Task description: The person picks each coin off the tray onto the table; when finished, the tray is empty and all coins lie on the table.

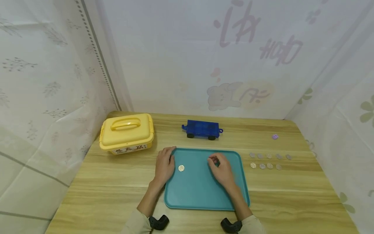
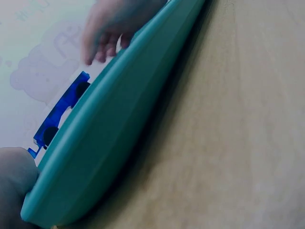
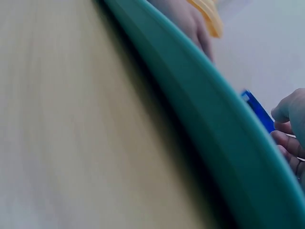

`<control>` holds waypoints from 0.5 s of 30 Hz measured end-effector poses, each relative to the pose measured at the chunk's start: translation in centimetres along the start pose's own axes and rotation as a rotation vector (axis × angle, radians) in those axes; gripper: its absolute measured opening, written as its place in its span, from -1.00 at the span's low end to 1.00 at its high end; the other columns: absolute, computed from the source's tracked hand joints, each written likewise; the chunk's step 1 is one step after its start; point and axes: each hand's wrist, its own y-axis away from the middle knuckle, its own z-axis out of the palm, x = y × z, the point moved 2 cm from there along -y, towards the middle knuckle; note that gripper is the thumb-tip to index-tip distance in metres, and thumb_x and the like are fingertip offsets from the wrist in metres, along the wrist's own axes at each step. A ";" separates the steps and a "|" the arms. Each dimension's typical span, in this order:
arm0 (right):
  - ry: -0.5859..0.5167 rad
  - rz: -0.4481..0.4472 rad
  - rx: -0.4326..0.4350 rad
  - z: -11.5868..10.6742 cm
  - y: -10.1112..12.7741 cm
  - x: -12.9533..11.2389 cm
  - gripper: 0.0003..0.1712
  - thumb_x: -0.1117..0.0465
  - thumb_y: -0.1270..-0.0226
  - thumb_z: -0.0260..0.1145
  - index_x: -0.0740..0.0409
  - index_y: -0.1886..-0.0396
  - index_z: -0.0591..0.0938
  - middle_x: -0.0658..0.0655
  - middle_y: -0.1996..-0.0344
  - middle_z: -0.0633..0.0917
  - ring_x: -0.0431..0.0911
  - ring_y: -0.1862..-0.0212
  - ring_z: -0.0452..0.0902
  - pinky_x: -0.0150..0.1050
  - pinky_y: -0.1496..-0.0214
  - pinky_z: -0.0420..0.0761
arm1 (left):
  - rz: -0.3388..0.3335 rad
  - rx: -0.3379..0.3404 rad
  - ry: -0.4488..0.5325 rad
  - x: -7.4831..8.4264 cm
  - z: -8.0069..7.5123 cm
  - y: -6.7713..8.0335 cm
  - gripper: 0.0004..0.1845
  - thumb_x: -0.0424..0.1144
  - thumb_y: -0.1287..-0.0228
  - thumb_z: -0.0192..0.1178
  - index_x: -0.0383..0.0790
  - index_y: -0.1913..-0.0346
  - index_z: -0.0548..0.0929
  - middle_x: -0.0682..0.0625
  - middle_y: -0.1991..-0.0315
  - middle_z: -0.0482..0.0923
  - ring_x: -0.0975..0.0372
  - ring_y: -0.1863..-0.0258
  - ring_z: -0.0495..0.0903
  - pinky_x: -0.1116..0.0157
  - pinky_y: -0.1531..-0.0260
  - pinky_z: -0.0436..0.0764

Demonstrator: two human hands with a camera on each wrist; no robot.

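A teal tray (image 1: pixel 201 195) lies flat on the wooden table, with one coin (image 1: pixel 181 168) on its left part. My left hand (image 1: pixel 164 165) rests on the tray's left rim near the far corner, fingers laid over the edge beside the coin. My right hand (image 1: pixel 217 161) hovers over the tray's middle with curled fingers, thumb and forefinger close together; whether they pinch anything is hidden. The left wrist view shows the tray's rim (image 2: pixel 109 143) edge-on, with the right hand's fingers (image 2: pixel 102 45) hanging above it. In the right wrist view the tray wall (image 3: pixel 228 143) fills the middle.
Two rows of several coins (image 1: pixel 268 161) lie on the table right of the tray. A blue toy wagon (image 1: pixel 202 129) stands behind the tray, a shut yellow box with a handle (image 1: pixel 127 133) at the far left, and a small purple piece (image 1: pixel 275 136) at the far right. Curtains close in three sides.
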 end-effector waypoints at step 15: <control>0.244 -0.260 -0.177 7.3 0.7 -4.9 -0.73 0.08 -0.22 0.45 0.04 0.10 0.74 0.02 0.23 0.68 -0.08 0.15 0.57 -0.08 0.05 0.50 | 0.014 -0.002 -0.005 0.2 -0.1 0.0 -0.62 -0.47 -0.39 0.08 -0.28 -0.22 0.60 -0.19 -0.12 0.58 -0.09 -0.11 0.48 -0.08 -0.17 0.42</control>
